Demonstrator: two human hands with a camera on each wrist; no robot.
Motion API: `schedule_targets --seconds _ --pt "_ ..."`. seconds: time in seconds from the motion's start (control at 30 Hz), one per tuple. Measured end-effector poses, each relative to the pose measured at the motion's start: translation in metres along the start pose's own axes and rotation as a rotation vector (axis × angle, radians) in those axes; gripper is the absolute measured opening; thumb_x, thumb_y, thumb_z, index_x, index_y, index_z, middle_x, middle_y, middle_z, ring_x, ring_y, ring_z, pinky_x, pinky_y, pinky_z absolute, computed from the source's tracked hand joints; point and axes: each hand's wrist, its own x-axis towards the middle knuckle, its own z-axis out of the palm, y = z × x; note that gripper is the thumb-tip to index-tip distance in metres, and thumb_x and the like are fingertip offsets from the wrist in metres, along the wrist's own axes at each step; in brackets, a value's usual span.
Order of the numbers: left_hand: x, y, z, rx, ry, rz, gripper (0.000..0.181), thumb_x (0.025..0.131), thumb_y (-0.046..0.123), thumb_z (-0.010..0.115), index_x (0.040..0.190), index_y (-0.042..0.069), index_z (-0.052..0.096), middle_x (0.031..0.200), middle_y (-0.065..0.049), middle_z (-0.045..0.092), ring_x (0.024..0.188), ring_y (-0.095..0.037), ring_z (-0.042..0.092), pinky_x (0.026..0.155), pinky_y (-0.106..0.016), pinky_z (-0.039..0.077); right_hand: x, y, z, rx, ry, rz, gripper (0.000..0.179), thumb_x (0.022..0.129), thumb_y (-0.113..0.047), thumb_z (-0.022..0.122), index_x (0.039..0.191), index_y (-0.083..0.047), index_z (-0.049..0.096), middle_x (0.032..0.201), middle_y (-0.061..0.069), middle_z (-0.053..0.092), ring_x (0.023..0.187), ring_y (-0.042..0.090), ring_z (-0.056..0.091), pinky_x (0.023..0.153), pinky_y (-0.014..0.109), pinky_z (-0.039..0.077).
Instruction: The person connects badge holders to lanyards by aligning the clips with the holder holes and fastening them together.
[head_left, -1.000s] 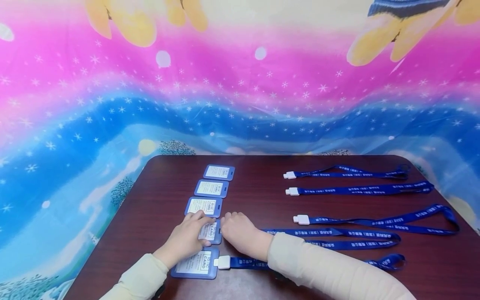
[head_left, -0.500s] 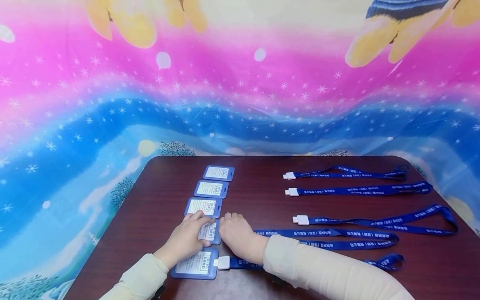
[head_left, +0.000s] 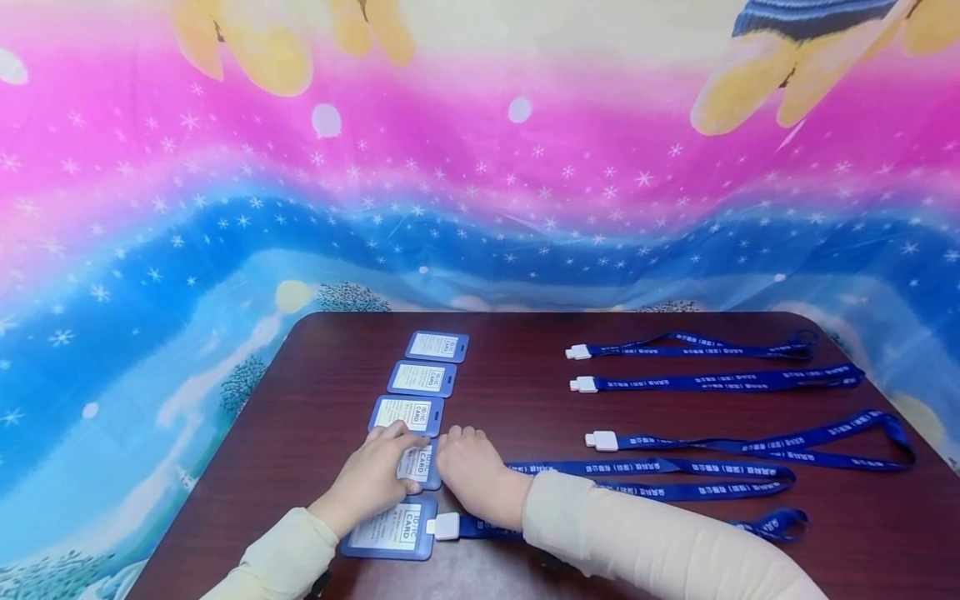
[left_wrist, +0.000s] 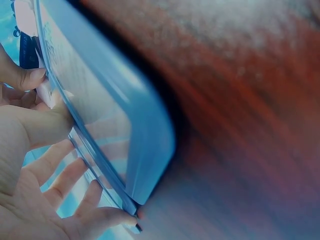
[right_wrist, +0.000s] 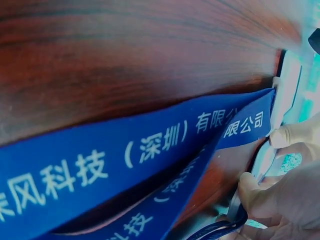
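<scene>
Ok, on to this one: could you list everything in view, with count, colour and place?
Flat plastic card holders: five, blue, in a column toward the table's left.
Rectangular printed cards: five, white, one inside each holder.
Flat ribbon lanyards: five, dark blue with white print, right of the holders.
Squarish plastic clips: four plainly visible, white, at the lanyards' left ends.
Wood-grain table: one, dark red-brown, under everything.
Snowflake-print backdrop: one, pink, blue and cream, behind the table.
Sleeves: two, cream, on both forearms.
Left hand: one, bare, gripping the second-nearest holder.
Right hand: one, bare, at that holder's right end.
</scene>
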Motion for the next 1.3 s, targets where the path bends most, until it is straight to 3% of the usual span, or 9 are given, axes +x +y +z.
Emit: schedule_targets --seconds 0.73,1.03,1.13,1.3 --pt "-0.001 0.004 -0.001 -0.014 0.035 0.013 0.054 0.07 0.016 0.09 0.12 0.01 0.071 0.1 0.005 0.055 0.093 -0.016 0.048 0.077 -0.036 0.05 0.002 -0.01 -0.005 0.053 -0.037 0.111 0.017 0.094 -0.018 0.066 0.102 -0.003 0.069 0.074 0.006 0.056 0.066 0.016 0.056 0.061 0.028 0.053" --pt "0.0 0.004 -0.005 -0.024 0.002 0.001 0.054 0.071 0.015 0.089 0.121 0.009 0.07 0.103 0.004 0.056 0.095 -0.017 0.048 0.081 -0.037 0.05 0.004 -0.007 -0.006 0.008 -0.048 0.047 0.021 0.095 -0.022 0.067 0.108 -0.006 0.072 0.076 0.005 0.059 0.068 0.014 0.057 0.063 0.025 0.054" --pt "-0.001 0.005 -0.006 -0.036 -0.018 -0.011 0.054 0.073 0.015 0.088 0.123 0.009 0.069 0.107 0.002 0.056 0.098 -0.019 0.048 0.081 -0.039 0.051 0.003 -0.001 -0.007 0.067 -0.042 0.03 0.022 0.094 -0.022 0.069 0.109 -0.007 0.074 0.079 0.004 0.061 0.071 0.013 0.059 0.065 0.025 0.054" --pt "-0.003 0.006 -0.005 -0.015 -0.049 -0.024 0.054 0.077 0.018 0.085 0.128 0.012 0.066 0.118 0.0 0.055 0.107 -0.021 0.049 0.078 -0.044 0.054 -0.007 0.013 -0.012 0.267 -0.057 0.043 0.02 0.091 -0.018 0.072 0.107 -0.006 0.074 0.083 0.005 0.063 0.073 0.013 0.06 0.066 0.026 0.055"
